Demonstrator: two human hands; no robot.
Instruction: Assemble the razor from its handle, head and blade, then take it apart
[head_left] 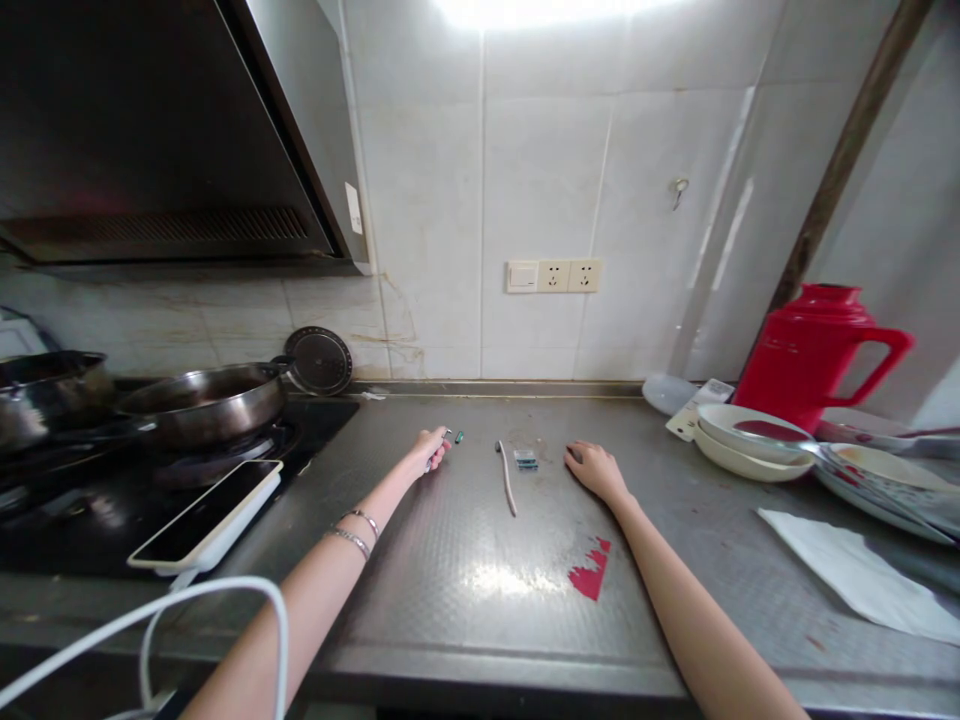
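My left hand [431, 449] is closed round a small, thin metal piece [448, 432], whose tip shows beyond the fingers. Just right of that tip lies a small green object [459, 437]. Between my hands a slim pale stick [508, 485] with a darker metallic end lies lengthwise on the steel counter [465, 540]. Beside it is a small clear packet [526, 460] with teal marks. Palm down, my right hand [596, 470] rests on the counter to the right of the packet, fingers loosely stretched. A ragged red scrap [591, 572] lies nearer the front.
At left, a steel pan [210, 400] sits on the black stove [330, 425], with a phone [210, 515] and its white cable [225, 582] near the edge. At right stand stacked bowls [750, 440], a red thermos jug [802, 350] and white paper [855, 575].
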